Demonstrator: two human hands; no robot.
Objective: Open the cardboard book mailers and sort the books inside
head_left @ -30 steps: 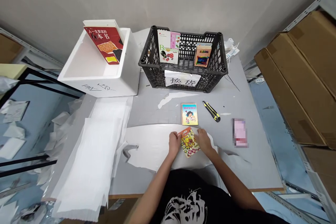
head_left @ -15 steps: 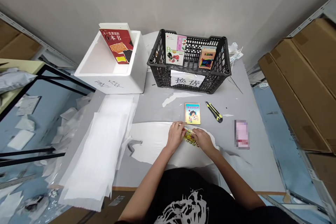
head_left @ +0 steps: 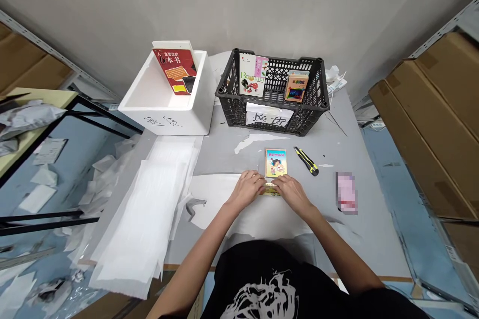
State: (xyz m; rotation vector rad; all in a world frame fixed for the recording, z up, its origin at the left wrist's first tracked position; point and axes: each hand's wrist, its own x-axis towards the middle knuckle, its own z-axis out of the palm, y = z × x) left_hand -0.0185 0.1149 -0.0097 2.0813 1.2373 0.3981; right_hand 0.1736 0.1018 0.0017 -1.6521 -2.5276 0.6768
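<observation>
On the table [head_left: 224, 157] in front of the black crate [head_left: 234, 113], a yellow book [head_left: 271, 191], probably light and best edge-held, is gripped by left hand [head_left: 246, 189] and right hand [head_left: 295, 194].

1 foam box [head_left: 168, 127], 1 black crate [head_left: 235, 110]

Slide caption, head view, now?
Left hand and right hand hold a small book, with yellow-and-black cutter and black crate beyond.

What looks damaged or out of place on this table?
The gray table covering looks torn: a ragged flap curls beside the white sheets, and a jagged white patch lies near the black crate.
</observation>
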